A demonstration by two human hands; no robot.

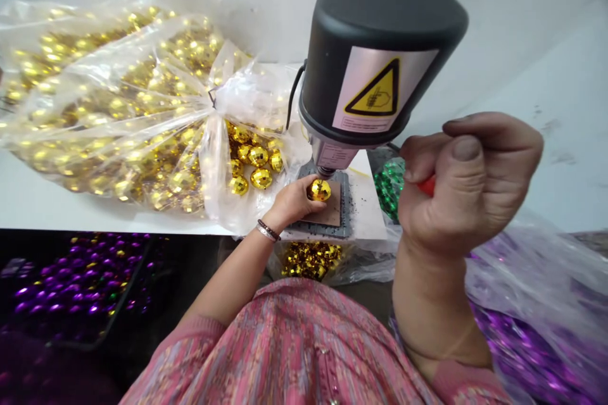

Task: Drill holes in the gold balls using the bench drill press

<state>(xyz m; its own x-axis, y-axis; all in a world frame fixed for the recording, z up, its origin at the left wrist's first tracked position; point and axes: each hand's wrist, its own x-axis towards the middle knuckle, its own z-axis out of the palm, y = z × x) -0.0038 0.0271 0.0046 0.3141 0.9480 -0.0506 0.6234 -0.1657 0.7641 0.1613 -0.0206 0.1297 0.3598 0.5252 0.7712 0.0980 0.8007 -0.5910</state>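
A shiny gold faceted ball (322, 190) sits under the chuck of a black drill press (380, 25). My left hand (299, 198) pinches this ball between thumb and fingers, over a brown board (332, 205) on the grey press base (346, 202). My right hand (468, 183) is closed round the red knob (427, 186) of the press lever, to the right of the motor housing. The drill bit meets the top of the ball; how deep it sits I cannot make out.
A large clear bag of gold balls (118, 114) covers the left of the white table (109, 215), with loose gold balls (260, 178) at its mouth. Below are more gold balls (311, 259), a crate of purple balls (85, 278) and bagged purple balls (527, 348). Green balls (389, 186) lie right.
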